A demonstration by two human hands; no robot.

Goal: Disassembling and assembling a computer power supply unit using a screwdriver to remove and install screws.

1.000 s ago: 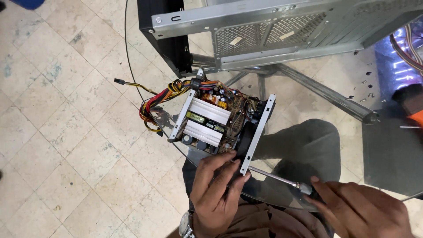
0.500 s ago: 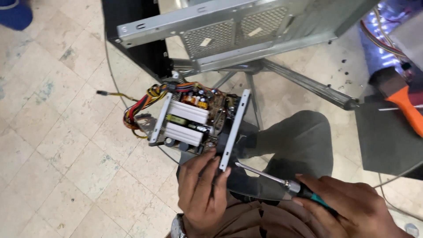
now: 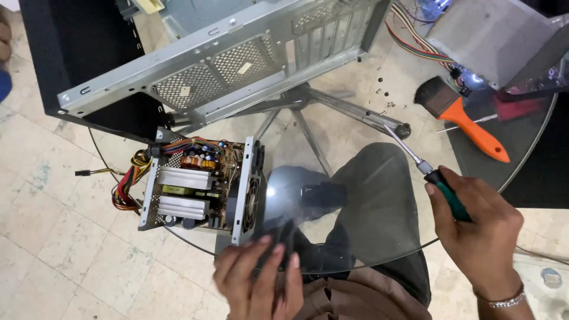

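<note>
Beyond the right hand (image 3: 483,234) — orange-handled brush (image 3: 465,115), loose screws (image 3: 385,98) | right grip closed on screwdriver (image 3: 435,178) | left hand (image 3: 261,281) — fingers spread, just below opened power supply (image 3: 198,186) on glass surface (image 3: 521,148).

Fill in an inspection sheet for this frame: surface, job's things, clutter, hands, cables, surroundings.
Surface: round glass table, metal legs showing through it.
Job's things: opened power supply unit at the table's left edge, heat sinks and fan exposed; green-handled screwdriver.
Clutter: orange-handled brush; loose screws; empty metal computer case; grey metal box.
Hands: left hand blurred, just below the unit, contact unclear; right hand grips the screwdriver handle.
Cables: coloured wire bundle leaving the unit's left side; more wires top right.
Surroundings: tiled floor.
</note>
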